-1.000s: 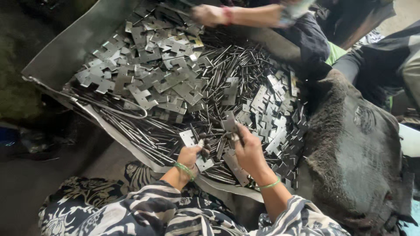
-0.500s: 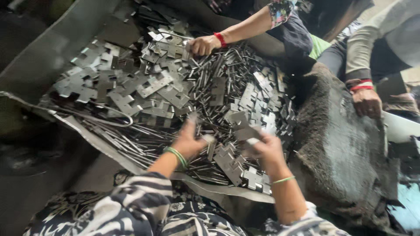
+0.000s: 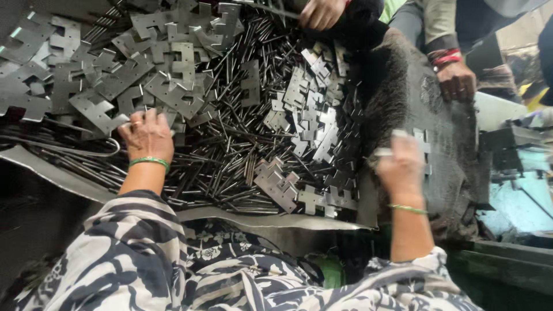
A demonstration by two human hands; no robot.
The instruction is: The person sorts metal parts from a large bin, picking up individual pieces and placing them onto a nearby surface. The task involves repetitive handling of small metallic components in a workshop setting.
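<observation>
While the left hand [image 3: 147,135] rests on grey plates [image 3: 167,86], the right hand [image 3: 400,167] grips one.

Heap of thin dark metal rods [image 3: 230,144], co-worker's hand [image 3: 458,80] resting on dark fuzzy mat [image 3: 403,103], red bangles [image 3: 446,57], possibly turquoise machine surface [image 3: 512,207] at right

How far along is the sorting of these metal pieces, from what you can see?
Little looks done: the tray holds heaps of flat plates and rods. The left hand rests on the plates; the blurred right hand holds a plate over the dark cloth. Most remains.
</observation>
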